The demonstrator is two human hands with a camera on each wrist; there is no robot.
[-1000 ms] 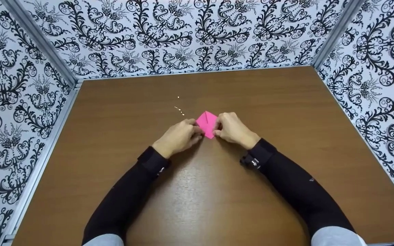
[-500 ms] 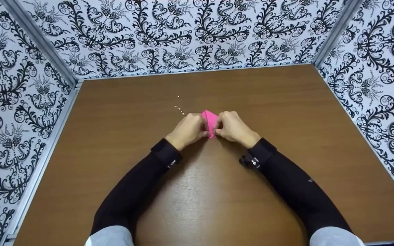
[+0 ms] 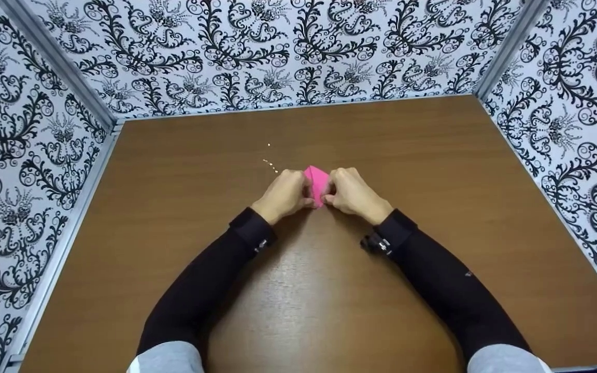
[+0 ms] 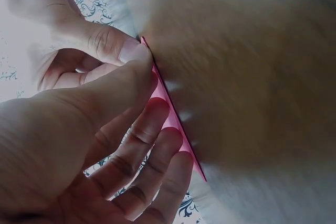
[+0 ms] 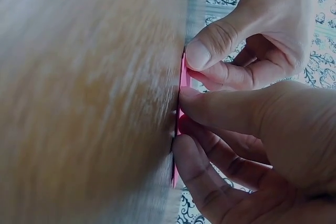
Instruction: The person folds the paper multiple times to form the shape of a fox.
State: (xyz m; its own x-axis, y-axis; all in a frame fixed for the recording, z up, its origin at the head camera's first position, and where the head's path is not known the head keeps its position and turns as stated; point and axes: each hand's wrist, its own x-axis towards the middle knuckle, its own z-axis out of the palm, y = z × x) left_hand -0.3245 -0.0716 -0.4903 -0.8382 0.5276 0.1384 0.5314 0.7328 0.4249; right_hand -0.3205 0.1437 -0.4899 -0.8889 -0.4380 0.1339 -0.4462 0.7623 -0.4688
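A small folded piece of pink paper (image 3: 317, 181) lies on the table between the two hands, its upper point and a crease showing in the head view. My left hand (image 3: 285, 192) pinches its left side, thumb at the near corner. In the left wrist view the fingertips of that hand line up along the paper (image 4: 170, 119), which is seen nearly edge-on. On the right side my right hand (image 3: 354, 192) pinches the paper with thumb and fingers. The thumbs of both hands sit close together at the near end. Fingers cover the paper's side edges.
A brown wooden table (image 3: 381, 290) lies under the hands. Several small pale specks (image 3: 271, 164) show on it, beyond the left hand. Walls (image 3: 246, 57) with a black-and-white scroll pattern and metal corner posts enclose the back and sides.
The left hand has moved right and slightly away from the body over the paper's left part. Less of the pink paper shows now. The right hand has barely moved.
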